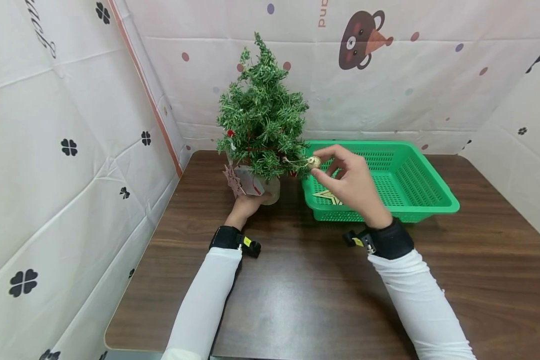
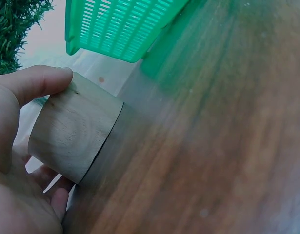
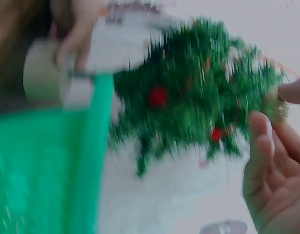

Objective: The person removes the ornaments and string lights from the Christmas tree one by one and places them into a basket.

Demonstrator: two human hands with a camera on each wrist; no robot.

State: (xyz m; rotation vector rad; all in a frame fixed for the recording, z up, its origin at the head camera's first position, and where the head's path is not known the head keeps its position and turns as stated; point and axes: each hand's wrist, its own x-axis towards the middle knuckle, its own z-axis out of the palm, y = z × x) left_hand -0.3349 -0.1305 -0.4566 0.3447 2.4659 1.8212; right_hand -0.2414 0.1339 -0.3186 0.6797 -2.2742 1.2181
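Note:
A small artificial Christmas tree [image 1: 263,107] stands on a round wooden base [image 2: 76,129] at the back of the table. My left hand [image 1: 248,205] grips that base, thumb on one side and fingers curled around the other. Between the thumb and fingers of my right hand [image 1: 353,180] is a gold ball ornament [image 1: 313,162], held beside the tree's lower right branches. A thin string runs from the ball toward the branches; whether it is hooked there I cannot tell. Red balls [image 3: 158,97] hang among the green needles in the blurred right wrist view.
Right of the tree sits a green perforated basket [image 1: 432,207], partly under my right hand. A gold star [image 1: 327,196] lies inside it. Near the base hang a pink snowflake-like ornament [image 1: 232,180] and a white flat piece [image 1: 249,181]. Patterned cloth [image 1: 252,15] closes off the back.

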